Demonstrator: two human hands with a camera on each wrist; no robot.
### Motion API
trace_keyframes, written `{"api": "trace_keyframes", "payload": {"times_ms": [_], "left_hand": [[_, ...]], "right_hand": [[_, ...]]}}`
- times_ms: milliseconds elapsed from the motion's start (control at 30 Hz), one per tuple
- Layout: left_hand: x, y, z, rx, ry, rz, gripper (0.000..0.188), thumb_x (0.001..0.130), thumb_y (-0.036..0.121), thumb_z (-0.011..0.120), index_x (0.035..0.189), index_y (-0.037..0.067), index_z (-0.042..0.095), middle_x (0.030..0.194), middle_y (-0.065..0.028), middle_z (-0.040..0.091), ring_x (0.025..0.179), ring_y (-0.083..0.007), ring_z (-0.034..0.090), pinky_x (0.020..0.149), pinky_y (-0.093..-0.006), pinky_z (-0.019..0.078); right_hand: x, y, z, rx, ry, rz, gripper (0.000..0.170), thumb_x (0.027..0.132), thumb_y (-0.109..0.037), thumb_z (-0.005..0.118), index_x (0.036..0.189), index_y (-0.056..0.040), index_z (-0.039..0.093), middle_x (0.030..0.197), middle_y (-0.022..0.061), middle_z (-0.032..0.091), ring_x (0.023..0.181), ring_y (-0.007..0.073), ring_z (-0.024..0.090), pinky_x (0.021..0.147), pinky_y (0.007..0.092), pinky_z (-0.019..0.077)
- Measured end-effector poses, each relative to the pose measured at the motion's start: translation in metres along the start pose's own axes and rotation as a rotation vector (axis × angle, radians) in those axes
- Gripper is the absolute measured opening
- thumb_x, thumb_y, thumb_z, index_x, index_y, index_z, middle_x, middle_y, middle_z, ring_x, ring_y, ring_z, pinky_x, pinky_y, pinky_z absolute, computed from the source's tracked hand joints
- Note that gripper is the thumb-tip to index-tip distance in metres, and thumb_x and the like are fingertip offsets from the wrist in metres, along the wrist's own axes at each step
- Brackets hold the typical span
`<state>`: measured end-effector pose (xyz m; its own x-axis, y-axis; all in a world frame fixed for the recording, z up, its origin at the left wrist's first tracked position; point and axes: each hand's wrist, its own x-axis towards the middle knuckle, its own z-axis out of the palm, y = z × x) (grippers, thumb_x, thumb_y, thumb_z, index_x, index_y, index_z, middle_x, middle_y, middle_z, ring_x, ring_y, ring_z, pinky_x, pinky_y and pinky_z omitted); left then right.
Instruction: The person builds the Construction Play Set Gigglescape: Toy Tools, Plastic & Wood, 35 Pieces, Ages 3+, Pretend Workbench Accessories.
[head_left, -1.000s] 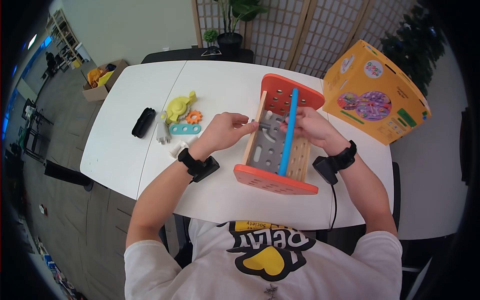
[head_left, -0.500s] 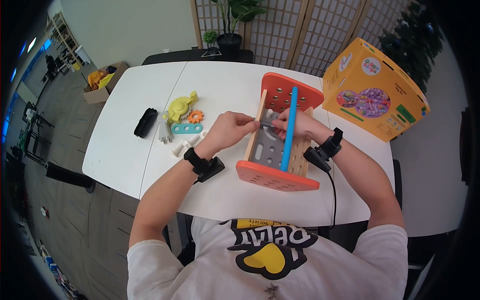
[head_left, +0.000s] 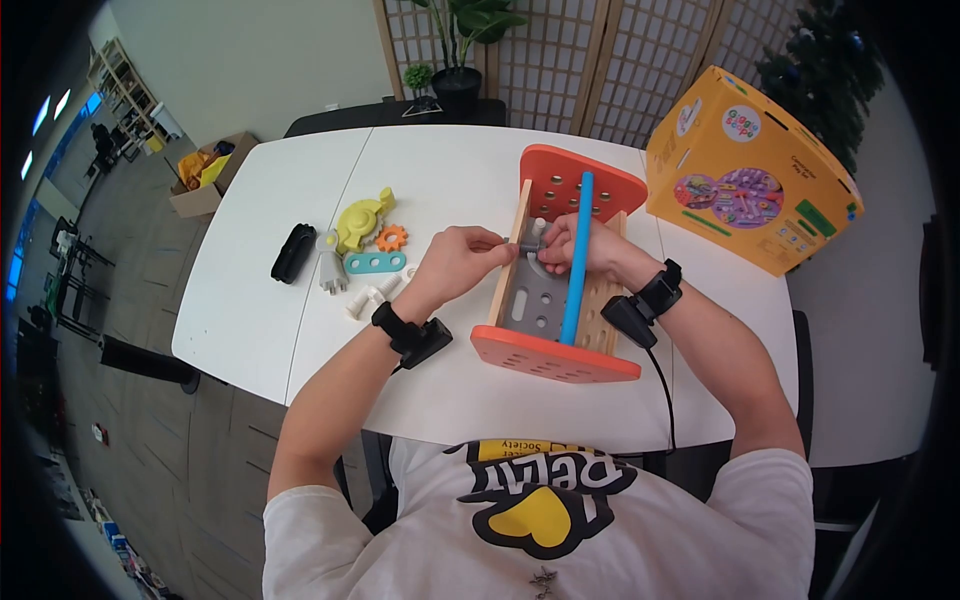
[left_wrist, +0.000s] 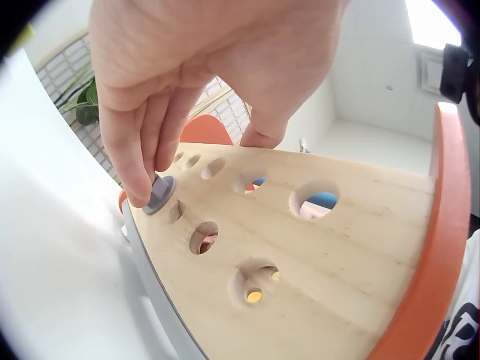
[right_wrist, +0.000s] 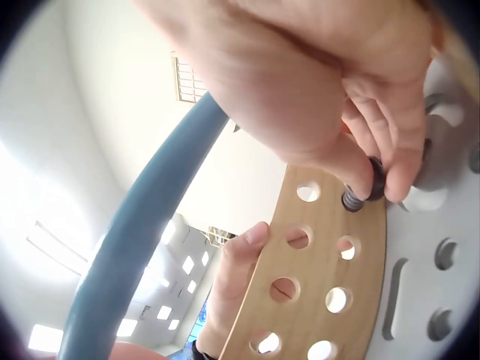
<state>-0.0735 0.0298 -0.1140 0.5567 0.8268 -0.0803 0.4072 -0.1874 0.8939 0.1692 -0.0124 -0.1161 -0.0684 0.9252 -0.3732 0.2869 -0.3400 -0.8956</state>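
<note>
Near the center of the head view, the left hand [head_left: 462, 264] holds 1 gray bolt [left_wrist: 159, 195] by its head at the toy workbench's [head_left: 555, 360] wooden side panel [left_wrist: 274, 229] — the right hand [head_left: 606, 248], under the blue bar [head_left: 576, 290], pinches a dark nut [right_wrist: 377, 178].

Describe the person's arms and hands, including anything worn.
The left hand and right hand are ungloved. Each wears a black wrist strap with a boxy black device; a black cable hangs from the right one. Short white sleeves leave the forearms bare.
</note>
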Motion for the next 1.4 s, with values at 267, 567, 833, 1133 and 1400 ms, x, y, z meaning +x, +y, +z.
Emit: {"api": "trace_keyframes", "payload": {"times_ms": [267, 567, 833, 1133, 1400], "left_hand": [[0.009, -0.011, 0.004, -0.020, 0.016, 0.001, 0.060, 0.085, 0.036, 0.074, 0.124, -0.010, 0.068, 0.109, -0.0215, 0.076, 0.104, -0.0264, 0.074, 0.094, -0.0332, 0.0559], [0.005, -0.005, 0.007, -0.052, 0.025, -0.020, 0.058, 0.085, 0.035, 0.075, 0.121, -0.010, 0.070, 0.107, -0.0221, 0.076, 0.103, -0.0266, 0.074, 0.093, -0.0331, 0.0561], [0.004, 0.000, 0.008, -0.071, 0.021, -0.013, 0.057, 0.085, 0.033, 0.075, 0.120, -0.010, 0.070, 0.106, -0.0209, 0.077, 0.102, -0.0245, 0.074, 0.092, -0.0320, 0.0565], [0.007, -0.007, 0.009, -0.075, 0.021, 0.007, 0.055, 0.085, 0.032, 0.075, 0.119, -0.011, 0.070, 0.104, -0.0212, 0.077, 0.100, -0.0250, 0.075, 0.092, -0.0322, 0.0567], [0.006, -0.004, 0.009, -0.052, 0.027, -0.004, 0.053, 0.085, 0.031, 0.074, 0.118, -0.010, 0.071, 0.103, -0.0214, 0.077, 0.100, -0.0253, 0.075, 0.091, -0.0322, 0.0570]], "right_hand": [[0.004, 0.007, -0.004, 0.027, -0.082, 0.014, 0.022, 0.101, -0.016, 0.067, 0.105, 0.0044, 0.061, 0.090, 0.0155, 0.074, 0.074, 0.0161, 0.073, 0.064, 0.0260, 0.0594], [-0.002, -0.004, 0.001, 0.071, -0.042, 0.077, 0.033, 0.106, -0.025, 0.058, 0.111, 0.0078, 0.060, 0.093, 0.0172, 0.074, 0.074, 0.0176, 0.074, 0.062, 0.0267, 0.0594], [0.007, 0.014, -0.007, -0.006, -0.145, 0.040, 0.034, 0.105, -0.025, 0.060, 0.115, 0.0071, 0.058, 0.093, 0.0174, 0.074, 0.074, 0.0184, 0.074, 0.061, 0.0282, 0.0581], [-0.003, -0.007, 0.002, -0.027, -0.011, 0.105, 0.035, 0.102, -0.028, 0.066, 0.112, 0.0039, 0.058, 0.086, 0.0119, 0.070, 0.063, 0.0157, 0.069, 0.058, 0.0269, 0.0549], [0.018, 0.023, -0.006, -0.079, -0.098, 0.020, 0.036, 0.103, -0.034, 0.066, 0.097, 0.0014, 0.063, 0.082, 0.0059, 0.066, 0.068, 0.0125, 0.067, 0.059, 0.0242, 0.0525]]}}
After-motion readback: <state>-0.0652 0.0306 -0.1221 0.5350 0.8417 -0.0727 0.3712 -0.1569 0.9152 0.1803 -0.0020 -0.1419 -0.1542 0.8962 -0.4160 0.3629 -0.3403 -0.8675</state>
